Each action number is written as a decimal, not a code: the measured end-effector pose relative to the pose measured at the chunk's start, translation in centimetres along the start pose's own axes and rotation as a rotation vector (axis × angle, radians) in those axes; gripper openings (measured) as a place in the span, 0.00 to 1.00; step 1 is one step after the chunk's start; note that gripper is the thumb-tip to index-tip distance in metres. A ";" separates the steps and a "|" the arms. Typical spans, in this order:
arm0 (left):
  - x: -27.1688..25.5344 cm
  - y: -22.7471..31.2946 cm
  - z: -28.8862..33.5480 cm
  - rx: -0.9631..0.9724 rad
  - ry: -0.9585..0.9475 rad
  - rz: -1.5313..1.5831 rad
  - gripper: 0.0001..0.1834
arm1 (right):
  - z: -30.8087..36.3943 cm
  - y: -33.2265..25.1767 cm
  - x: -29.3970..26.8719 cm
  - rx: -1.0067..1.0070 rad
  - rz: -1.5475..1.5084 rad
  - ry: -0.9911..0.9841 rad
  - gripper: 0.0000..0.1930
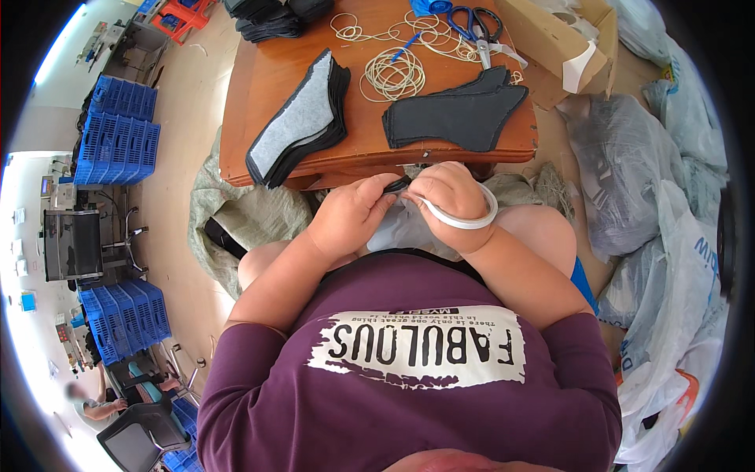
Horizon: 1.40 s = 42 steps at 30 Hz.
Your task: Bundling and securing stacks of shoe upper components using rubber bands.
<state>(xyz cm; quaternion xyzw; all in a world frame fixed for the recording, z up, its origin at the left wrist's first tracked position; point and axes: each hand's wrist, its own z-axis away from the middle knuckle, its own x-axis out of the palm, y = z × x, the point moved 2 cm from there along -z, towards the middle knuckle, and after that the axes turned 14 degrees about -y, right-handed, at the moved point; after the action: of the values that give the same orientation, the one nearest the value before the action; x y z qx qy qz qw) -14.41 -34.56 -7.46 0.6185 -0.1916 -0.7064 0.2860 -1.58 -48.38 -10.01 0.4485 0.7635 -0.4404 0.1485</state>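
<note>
My left hand (354, 214) is closed, pinching a small black piece (397, 186) between thumb and fingers, just off the table's near edge. Beside it my right hand (450, 195) is curled, with a narrow white tape (472, 223) looped round it like a ring; its end runs toward the fingertips. Both hands meet above my lap. On the table, in front of the left hand, lies a stack of dark cut fabric pieces (336, 94) topped by a light grey piece (297, 110). A second stack of dark pieces (456, 118) lies ahead of the right hand.
The brown wooden table (259, 86) also bears coiled cream cord (393, 75), scissors (481, 49) and more dark pieces (271, 20). A cardboard box (550, 39) and filled plastic bags (617, 165) stand right. Blue crates (118, 149) and a seated person (98, 407) are left.
</note>
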 end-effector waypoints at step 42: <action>-9.8 -7.3 3.1 -0.098 1.087 0.204 0.17 | -0.6 -0.1 3.2 0.151 0.145 -0.667 0.12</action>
<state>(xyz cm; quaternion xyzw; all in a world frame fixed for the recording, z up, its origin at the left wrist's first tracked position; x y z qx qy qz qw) -17.96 -23.00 -4.00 0.8582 -0.0425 -0.2624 0.4392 -3.33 -46.11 -11.62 0.3428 0.6043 -0.6063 0.3869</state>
